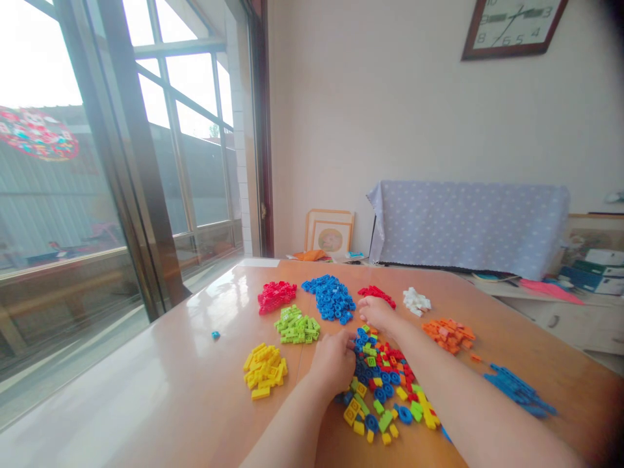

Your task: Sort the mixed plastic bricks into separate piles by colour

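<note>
A mixed pile of toy building bricks (385, 383), in blue, red, yellow and green, lies in front of me on the table. Against its left edge is my left hand (334, 361), fingers curled at the bricks; whatever they hold is hidden. My right hand (377, 313) reaches over the far end of this pile, closed, its fingertips between the blue brick pile (331, 298) and the far red brick pile (377, 294). I cannot make out what is in it. Left of my left hand are a lime green pile (297, 325) and a yellow pile (266, 370).
Another red pile (276, 296) lies at the far left. White bricks (416, 301), orange bricks (448, 335) and long blue pieces (519, 390) lie to the right. One small blue piece (215, 335) sits alone on the glossy table (160, 390). A window stands left.
</note>
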The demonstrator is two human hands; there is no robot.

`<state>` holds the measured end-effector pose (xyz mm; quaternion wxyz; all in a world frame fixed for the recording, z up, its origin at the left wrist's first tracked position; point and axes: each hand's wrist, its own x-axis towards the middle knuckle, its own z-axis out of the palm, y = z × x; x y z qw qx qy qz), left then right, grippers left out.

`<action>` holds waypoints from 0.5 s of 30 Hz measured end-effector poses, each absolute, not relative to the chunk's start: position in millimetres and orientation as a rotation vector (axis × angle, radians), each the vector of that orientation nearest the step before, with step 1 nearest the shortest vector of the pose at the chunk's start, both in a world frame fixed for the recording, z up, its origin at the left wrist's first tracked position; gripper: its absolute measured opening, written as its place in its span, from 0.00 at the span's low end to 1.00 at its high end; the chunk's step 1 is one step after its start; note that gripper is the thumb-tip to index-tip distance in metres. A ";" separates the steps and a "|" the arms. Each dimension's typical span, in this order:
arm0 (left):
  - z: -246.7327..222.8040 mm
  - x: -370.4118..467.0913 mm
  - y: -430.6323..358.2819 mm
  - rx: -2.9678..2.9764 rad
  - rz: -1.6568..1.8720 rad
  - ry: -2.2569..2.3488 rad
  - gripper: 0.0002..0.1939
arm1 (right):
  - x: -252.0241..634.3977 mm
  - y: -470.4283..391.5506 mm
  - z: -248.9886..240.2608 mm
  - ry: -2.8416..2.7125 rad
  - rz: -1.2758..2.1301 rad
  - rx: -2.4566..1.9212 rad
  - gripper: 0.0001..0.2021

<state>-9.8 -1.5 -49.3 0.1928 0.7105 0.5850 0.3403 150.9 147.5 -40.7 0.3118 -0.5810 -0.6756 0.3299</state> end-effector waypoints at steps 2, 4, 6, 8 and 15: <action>-49.0 -9.8 -1.0 1.981 0.943 1.649 0.25 | 151.8 150.7 -43.7 -1.796 0.826 -1.549 0.15; -48.7 -9.7 -0.2 1.963 0.939 1.666 0.23 | 151.8 153.7 -46.8 -1.809 0.770 -1.562 0.15; -48.5 -9.5 0.6 1.938 0.938 1.677 0.21 | 150.1 156.9 -50.0 -1.828 0.742 -1.562 0.14; -47.9 -9.3 1.0 1.907 0.941 1.676 0.19 | 146.6 160.2 -53.0 -1.857 0.746 -1.550 0.16; -40.7 -8.2 -1.5 1.763 0.982 1.691 0.17 | 141.3 160.2 -53.3 -1.908 0.746 -1.511 0.17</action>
